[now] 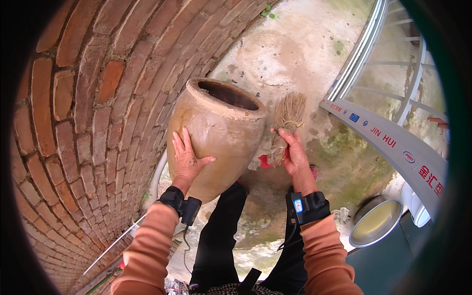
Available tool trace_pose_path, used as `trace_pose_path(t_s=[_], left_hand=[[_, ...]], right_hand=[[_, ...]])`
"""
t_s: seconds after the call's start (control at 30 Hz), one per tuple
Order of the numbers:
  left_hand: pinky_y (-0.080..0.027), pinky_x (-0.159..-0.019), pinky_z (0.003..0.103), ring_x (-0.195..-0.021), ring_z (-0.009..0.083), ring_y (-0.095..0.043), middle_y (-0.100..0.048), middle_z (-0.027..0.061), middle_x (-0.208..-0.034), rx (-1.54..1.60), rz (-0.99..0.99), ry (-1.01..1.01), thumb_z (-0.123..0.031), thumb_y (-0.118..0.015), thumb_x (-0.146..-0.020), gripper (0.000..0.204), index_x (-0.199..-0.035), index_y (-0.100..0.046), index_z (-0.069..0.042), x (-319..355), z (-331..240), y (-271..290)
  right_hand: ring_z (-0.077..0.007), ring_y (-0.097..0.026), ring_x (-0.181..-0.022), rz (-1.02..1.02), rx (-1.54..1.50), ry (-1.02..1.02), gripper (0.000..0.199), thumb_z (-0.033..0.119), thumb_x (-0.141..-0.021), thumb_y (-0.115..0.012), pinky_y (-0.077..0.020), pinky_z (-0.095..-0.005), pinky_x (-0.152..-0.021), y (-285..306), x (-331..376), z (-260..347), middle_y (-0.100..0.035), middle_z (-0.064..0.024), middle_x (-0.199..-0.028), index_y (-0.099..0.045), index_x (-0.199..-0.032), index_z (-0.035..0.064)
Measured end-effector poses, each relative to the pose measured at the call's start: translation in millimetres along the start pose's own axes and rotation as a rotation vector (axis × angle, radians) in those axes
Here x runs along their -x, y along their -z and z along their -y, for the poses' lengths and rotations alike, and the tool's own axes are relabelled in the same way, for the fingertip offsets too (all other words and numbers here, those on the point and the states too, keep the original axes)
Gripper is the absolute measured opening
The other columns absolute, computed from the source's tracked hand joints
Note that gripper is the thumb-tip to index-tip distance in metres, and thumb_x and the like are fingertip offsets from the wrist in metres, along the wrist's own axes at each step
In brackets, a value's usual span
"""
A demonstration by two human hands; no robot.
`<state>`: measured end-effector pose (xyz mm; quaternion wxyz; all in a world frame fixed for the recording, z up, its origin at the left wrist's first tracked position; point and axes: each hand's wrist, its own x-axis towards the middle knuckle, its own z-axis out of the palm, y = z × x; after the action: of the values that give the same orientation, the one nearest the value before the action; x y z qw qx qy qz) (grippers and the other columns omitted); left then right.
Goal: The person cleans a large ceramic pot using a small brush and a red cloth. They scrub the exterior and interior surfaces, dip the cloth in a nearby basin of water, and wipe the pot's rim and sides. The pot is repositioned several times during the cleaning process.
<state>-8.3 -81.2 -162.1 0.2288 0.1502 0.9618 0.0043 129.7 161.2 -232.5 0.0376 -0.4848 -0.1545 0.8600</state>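
Observation:
A large brown clay jar (216, 128) stands tilted beside the brick wall, its wide round mouth toward the far side. My left hand (186, 160) lies on the jar's near left side with the fingers spread. To the right of the jar, my right hand (293, 153) is closed round the bound handle of a straw brush (289, 109), whose bristles point away from me. The bristles are apart from the jar's wall. Something red (265, 161) shows beside the right hand; I cannot tell what it is. The jar's inside is dark and its bottom is hidden.
A brick wall (73, 123) runs along the left. At the right, a metal frame with a printed grey bar (388, 142) juts in. A metal basin (376, 221) with yellowish liquid sits at lower right. The concrete floor (295, 49) is stained and mossy. A pale pipe (158, 177) runs beside the jar.

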Motion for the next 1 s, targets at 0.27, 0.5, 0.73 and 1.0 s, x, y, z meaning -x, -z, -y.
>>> trace_pose_path(t_s=[0.27,0.5,0.73,1.0], left_hand=[[-0.015,-0.108,0.050,-0.133,0.0502,-0.002,0.006,0.0290,-0.145,0.129,0.115,0.137,-0.038,-0.088,-0.046,0.136,-0.144,0.006,-0.022,-4,-4,6],[-0.027,-0.095,0.068,-0.134,0.0472,-0.001,0.013,0.0224,-0.146,0.128,0.103,0.157,-0.032,-0.087,-0.046,0.135,-0.143,0.007,-0.028,-2,-4,1],[-0.027,-0.095,0.067,-0.134,0.0467,0.000,0.013,0.0219,-0.146,0.141,0.152,0.210,-0.032,-0.087,-0.046,0.135,-0.144,0.005,-0.027,-5,-8,4],[-0.021,-0.098,0.067,-0.135,0.0445,0.008,0.019,0.0196,-0.146,0.188,0.201,0.233,-0.028,-0.087,-0.048,0.133,-0.143,0.006,-0.028,-4,-11,10]], right_hand=[[-0.0212,-0.061,-0.077,0.032,-0.108,-0.056,0.042,0.041,-0.087,-0.056,-0.0515,-0.0336,-0.064,2,3,6,-0.063,-0.0124,-0.095,-0.050,-0.111,0.0064],[-0.0189,-0.060,-0.091,0.152,0.308,-0.022,0.051,0.019,-0.084,-0.064,-0.0504,-0.0292,-0.068,-30,4,40,-0.057,-0.0078,-0.104,-0.037,-0.125,0.0039],[-0.0186,-0.060,-0.095,0.481,0.670,0.002,0.071,0.021,-0.088,-0.058,-0.0505,-0.0291,-0.067,-106,-9,81,-0.056,-0.0109,-0.113,-0.015,-0.141,0.0008],[-0.0149,-0.063,-0.076,0.578,0.636,-0.203,0.037,0.031,-0.090,-0.053,-0.0496,-0.0277,-0.057,-189,-46,65,-0.064,-0.0098,-0.094,-0.050,-0.115,0.0031]])
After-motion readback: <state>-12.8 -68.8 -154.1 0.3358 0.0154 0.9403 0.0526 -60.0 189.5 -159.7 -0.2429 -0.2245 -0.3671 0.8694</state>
